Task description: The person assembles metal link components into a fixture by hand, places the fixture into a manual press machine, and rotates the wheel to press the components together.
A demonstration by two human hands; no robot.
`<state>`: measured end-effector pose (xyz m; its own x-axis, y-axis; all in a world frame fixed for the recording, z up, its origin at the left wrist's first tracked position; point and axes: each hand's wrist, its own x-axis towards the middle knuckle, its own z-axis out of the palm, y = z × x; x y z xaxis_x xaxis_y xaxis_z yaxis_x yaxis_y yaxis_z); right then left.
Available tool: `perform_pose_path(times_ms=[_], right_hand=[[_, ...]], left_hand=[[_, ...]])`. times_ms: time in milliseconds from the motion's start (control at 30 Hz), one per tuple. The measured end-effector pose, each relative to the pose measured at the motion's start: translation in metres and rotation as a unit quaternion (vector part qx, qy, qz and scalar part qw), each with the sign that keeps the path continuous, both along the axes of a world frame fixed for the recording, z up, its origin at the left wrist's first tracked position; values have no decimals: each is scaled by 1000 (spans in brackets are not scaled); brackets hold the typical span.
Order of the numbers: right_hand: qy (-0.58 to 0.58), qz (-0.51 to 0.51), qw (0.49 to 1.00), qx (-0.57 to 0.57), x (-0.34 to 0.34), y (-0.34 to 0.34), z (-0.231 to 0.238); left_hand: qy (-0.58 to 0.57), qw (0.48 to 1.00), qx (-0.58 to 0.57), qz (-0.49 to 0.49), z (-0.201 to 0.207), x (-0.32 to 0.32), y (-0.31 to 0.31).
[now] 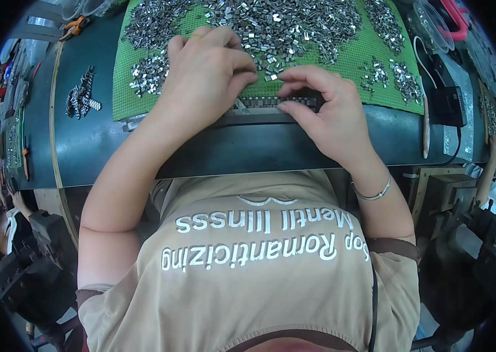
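Over the near edge of a heap of small shiny metal pieces [283, 29] is my left hand [204, 73], its fingers curled and its thumb close to the forefinger. Anything between those fingertips is too small or hidden to make out. My right hand [336, 111] reaches in from the right with thumb and fingers curved apart, and no object shows between them. Its thumb tip is by a row of small metal links [271, 102] lying in a long narrow metal holder [260, 119] along the table's front. Part of the holder lies behind my left wrist.
Under the metal pieces is a green textured mat [130, 104] on a dark table [201, 154]. A linked metal band [81, 97] lies to the left, orange-handled pliers [73, 28] beyond it. A black box [450, 105] with a cable stands right. Other people work at both sides.
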<state>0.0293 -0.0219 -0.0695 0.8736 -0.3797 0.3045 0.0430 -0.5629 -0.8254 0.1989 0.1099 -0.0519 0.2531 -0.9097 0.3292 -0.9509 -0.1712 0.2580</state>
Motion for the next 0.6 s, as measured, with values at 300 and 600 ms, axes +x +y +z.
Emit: perform_pose_path(times_ms=[300, 600], right_hand=[[-12, 19, 1000, 5, 7, -10, 3], [82, 36, 956, -281, 32, -17, 8]], left_hand=[[78, 993, 1, -85, 9, -12, 6], [107, 990, -67, -61, 1, -30, 13]])
